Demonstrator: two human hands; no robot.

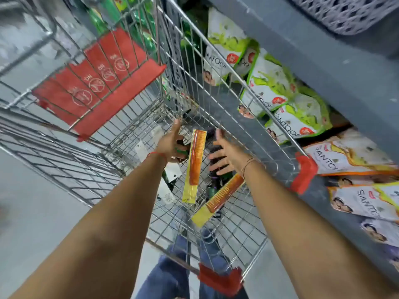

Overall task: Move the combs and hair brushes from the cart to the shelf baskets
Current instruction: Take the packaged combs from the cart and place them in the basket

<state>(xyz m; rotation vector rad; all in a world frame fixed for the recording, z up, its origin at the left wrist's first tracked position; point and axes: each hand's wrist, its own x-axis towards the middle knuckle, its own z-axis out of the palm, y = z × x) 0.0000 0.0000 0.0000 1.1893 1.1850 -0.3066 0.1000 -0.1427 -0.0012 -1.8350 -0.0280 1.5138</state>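
Both my arms reach down into the wire cart (pixel 226 87). My left hand (pixel 170 143) grips an orange comb in yellow packaging (pixel 195 162), held nearly upright, with something dark and green against its fingers. My right hand (pixel 226 156) hovers with fingers spread over dark hair brushes (pixel 216 180) on the cart floor. A second orange comb (pixel 220 197) lies slanted below my right wrist, which hides its upper end. A lavender lattice shelf basket (pixel 345 14) sits on the top shelf at the upper right.
The cart's red child-seat flap (pixel 97 83) stands at the left. White tagged items (pixel 166 190) lie on the cart floor. A grey shelf (pixel 323 67) on the right holds green and orange soap packs (pixel 272 83). Red corner guards (pixel 304 171) mark the cart rim.
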